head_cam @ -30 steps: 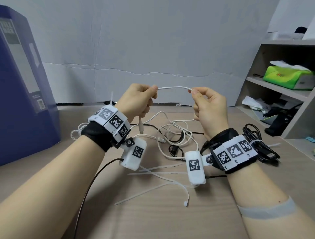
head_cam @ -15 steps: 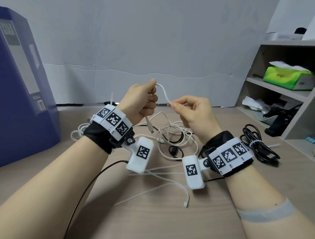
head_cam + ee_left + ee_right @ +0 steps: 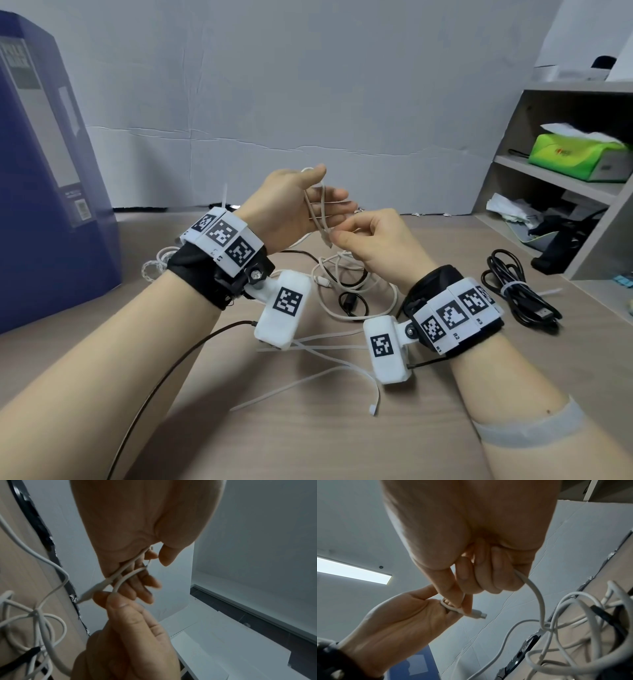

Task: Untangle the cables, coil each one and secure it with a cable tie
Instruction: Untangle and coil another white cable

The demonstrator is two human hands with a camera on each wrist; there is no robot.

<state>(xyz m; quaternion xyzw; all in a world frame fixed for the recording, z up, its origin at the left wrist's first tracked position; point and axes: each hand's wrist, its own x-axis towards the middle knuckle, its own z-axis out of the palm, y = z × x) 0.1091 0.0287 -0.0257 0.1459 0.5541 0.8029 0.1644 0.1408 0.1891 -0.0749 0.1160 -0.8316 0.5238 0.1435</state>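
A white cable (image 3: 320, 212) loops over the web of my left hand (image 3: 325, 192), raised above the table with fingers straight and thumb up. One strand crosses the palm (image 3: 126, 577), and its plug (image 3: 476, 615) sticks out below. My right hand (image 3: 337, 234) pinches this cable between thumb and forefinger just under the left palm. Its other fingers curl round the strand (image 3: 537, 595) that drops to the tangle of white and black cables (image 3: 342, 270) on the table. Loose white cable ties (image 3: 318, 346) lie nearer me.
A coiled black cable (image 3: 513, 294) bound with a white tie lies at the right. A braided white cable (image 3: 154, 263) lies behind my left wrist. A blue box (image 3: 41, 171) stands at the left and a shelf unit (image 3: 565, 178) with a green tissue pack (image 3: 575, 157) at the right.
My hands held a stretch of cable taut between them, then came together. The left fingers straightened, and the right hand brought the cable down across the left palm.
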